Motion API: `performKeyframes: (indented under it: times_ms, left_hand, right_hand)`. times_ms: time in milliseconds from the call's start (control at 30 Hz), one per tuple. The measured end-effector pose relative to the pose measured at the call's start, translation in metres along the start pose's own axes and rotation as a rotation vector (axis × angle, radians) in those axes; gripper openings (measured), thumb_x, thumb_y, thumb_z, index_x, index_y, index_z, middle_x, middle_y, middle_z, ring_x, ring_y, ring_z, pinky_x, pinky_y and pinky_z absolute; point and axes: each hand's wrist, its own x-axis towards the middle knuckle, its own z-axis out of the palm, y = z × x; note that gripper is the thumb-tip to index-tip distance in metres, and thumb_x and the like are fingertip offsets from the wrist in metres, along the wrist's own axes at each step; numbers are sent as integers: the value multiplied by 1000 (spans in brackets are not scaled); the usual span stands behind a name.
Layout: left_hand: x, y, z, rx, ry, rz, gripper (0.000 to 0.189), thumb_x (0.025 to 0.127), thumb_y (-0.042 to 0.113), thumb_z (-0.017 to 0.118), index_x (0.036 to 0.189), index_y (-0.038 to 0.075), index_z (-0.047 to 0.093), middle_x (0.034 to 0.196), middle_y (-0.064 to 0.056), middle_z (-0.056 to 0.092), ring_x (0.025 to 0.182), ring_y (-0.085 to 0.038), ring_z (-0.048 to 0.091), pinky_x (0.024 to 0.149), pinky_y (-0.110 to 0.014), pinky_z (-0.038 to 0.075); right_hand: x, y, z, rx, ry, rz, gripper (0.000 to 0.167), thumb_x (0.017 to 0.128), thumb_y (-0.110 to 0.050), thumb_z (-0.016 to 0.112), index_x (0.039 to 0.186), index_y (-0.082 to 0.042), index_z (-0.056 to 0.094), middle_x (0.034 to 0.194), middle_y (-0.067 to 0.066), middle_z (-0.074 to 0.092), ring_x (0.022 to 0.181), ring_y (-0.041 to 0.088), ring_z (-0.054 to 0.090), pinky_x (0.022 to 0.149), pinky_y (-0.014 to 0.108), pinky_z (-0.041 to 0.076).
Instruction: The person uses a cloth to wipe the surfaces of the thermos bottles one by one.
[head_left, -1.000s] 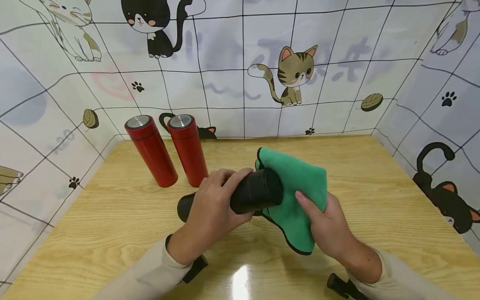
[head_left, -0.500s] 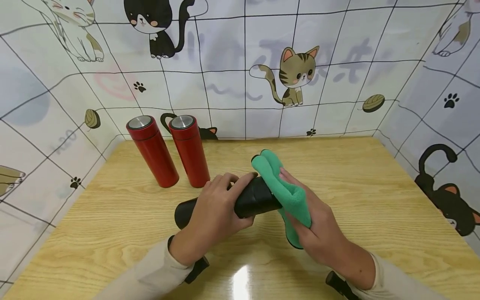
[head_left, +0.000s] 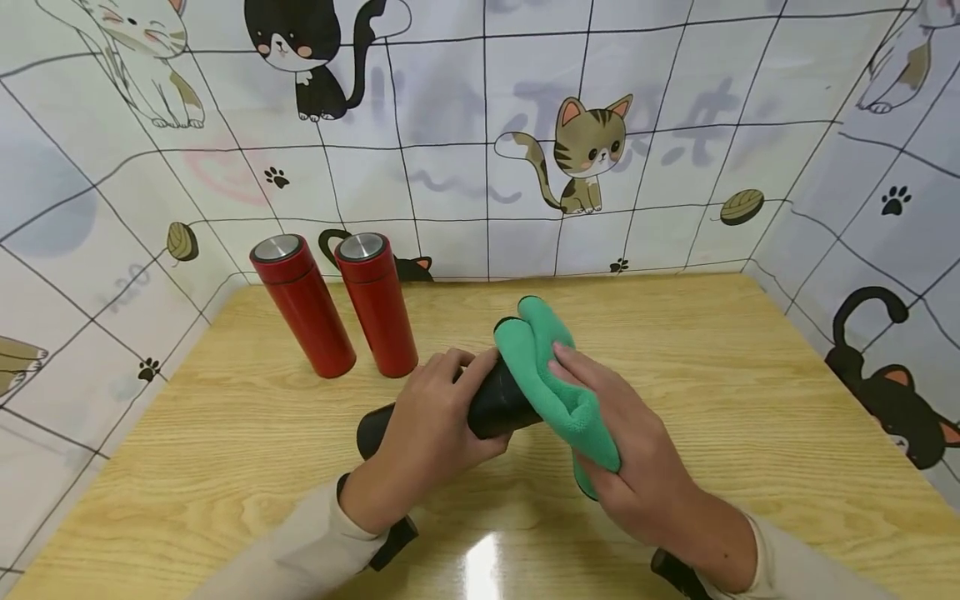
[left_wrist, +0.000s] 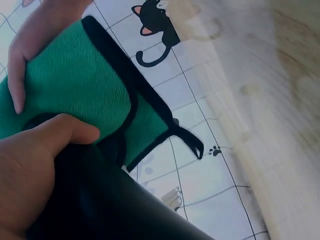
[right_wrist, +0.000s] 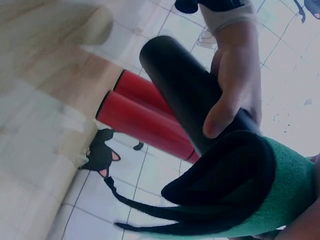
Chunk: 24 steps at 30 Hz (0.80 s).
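My left hand [head_left: 438,417] grips a black cylindrical bottle [head_left: 498,404] round its middle, tilted and raised over the table. In the right wrist view the bottle [right_wrist: 175,85] shows its smooth dark side, with the left thumb laid along it. My right hand [head_left: 637,450] holds a folded green cloth [head_left: 547,383] with black edging against the bottle's right end, which the cloth covers. The left wrist view shows the cloth [left_wrist: 75,75] spread past the bottle's end, the right hand's fingers behind it.
Two red bottles [head_left: 311,317] with silver lids stand upright at the back left of the wooden table [head_left: 675,333]. A white cat-print sheet [head_left: 450,100] rises behind the table and along both sides. A dark strap device sits at each wrist.
The right hand has turned and moved left, bringing the cloth from beside the bottle's end onto it. The cloth now folds over that end. The left hand has barely moved.
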Motion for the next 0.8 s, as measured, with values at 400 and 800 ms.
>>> performKeyframes:
  times_ms: [400,800]
  left_hand:
    - [-1,3,-7,-191,79,-5,85,66,35,91,138,18,50,118,-5,62,107,-22,62,89,-40,57]
    - [-5,2,-8,-964,190,182,79,80,30,81,134,-8,39,125,-15,62,113,-22,62,103,-37,51]
  right_hand:
    - [-5,-3,-16,363,-125,506,45,103,0,46,147,-8,47,137,3,60,120,8,63,94,24,55]
    - [-5,15,1,789,-396,876,49,109,-29,41,147,0,39,130,15,61,110,18,68,91,35,58]
